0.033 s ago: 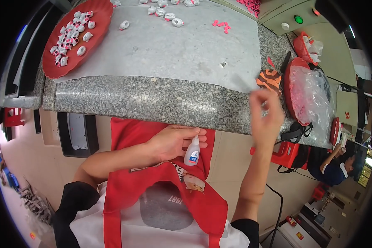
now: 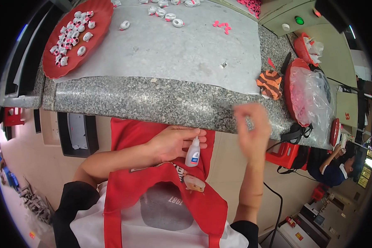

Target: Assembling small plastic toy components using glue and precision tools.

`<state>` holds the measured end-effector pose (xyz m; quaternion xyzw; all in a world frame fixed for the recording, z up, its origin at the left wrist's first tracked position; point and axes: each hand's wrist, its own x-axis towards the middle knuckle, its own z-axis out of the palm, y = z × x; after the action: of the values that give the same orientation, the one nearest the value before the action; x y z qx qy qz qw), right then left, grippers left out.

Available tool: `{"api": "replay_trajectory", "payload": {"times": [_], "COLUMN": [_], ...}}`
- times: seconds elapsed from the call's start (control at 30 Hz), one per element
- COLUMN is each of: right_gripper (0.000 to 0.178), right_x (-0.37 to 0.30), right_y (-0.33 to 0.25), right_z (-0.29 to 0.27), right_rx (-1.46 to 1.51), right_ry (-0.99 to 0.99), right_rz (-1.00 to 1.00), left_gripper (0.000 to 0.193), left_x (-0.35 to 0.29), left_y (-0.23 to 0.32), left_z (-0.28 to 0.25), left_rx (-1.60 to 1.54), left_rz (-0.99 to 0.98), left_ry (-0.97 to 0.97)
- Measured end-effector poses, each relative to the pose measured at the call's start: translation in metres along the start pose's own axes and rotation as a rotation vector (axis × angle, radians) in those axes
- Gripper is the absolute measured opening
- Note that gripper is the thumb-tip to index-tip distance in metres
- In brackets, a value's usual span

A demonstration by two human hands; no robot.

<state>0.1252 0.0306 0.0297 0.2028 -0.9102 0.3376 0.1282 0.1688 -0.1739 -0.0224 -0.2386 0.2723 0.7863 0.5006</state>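
Observation:
My left hand (image 2: 173, 144) is at the counter's front edge, in front of the red apron (image 2: 124, 136). Its fingers are closed around the nozzle end of a small translucent squeeze bottle (image 2: 192, 154) with a blue and white label. Over the right part of the granite counter edge (image 2: 153, 97), my right hand (image 2: 254, 130) is raised, thumb and forefinger drawn together. Motion smears it. A dark blur extends leftward from its fingertips, but what it is cannot be made out.
Small white and pink pieces fill a red tray (image 2: 99, 39) at far left; more lie on the grey sheet (image 2: 173, 53) beside several pink bits (image 2: 222, 25). At right are an orange-and-black striped cloth (image 2: 270, 84), a red dish (image 2: 291, 91) with clear plastic, and a red basket (image 2: 304, 51).
My right hand has moved left and nearer to me, away from the striped cloth. My left hand and the squeeze bottle stay almost in place.

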Motion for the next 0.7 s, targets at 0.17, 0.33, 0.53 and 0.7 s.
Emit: {"api": "replay_trajectory", "payload": {"times": [0.17, 0.33, 0.53, 0.7], "right_gripper": [0.025, 0.027, 0.028, 0.024], "right_x": [-0.054, -0.056, -0.054, -0.049], "right_y": [-0.019, -0.017, -0.027, -0.012], "right_z": [0.032, 0.043, 0.044, 0.041], "right_rx": [-0.060, -0.127, -0.217, -0.071], "right_ry": [-0.044, 0.008, 0.012, 0.074], "right_rz": [-0.030, -0.082, -0.067, -0.061], "left_gripper": [0.029, 0.027, 0.025, 0.024], "left_x": [-0.001, 0.004, 0.005, 0.005], "left_y": [0.000, -0.004, -0.006, -0.003], "left_z": [0.005, 0.000, 0.001, 0.001], "left_rx": [0.013, 0.019, 0.026, 0.039], "left_rz": [0.011, 0.044, 0.080, 0.081], "left_ry": [0.062, 0.053, 0.059, 0.061]}}
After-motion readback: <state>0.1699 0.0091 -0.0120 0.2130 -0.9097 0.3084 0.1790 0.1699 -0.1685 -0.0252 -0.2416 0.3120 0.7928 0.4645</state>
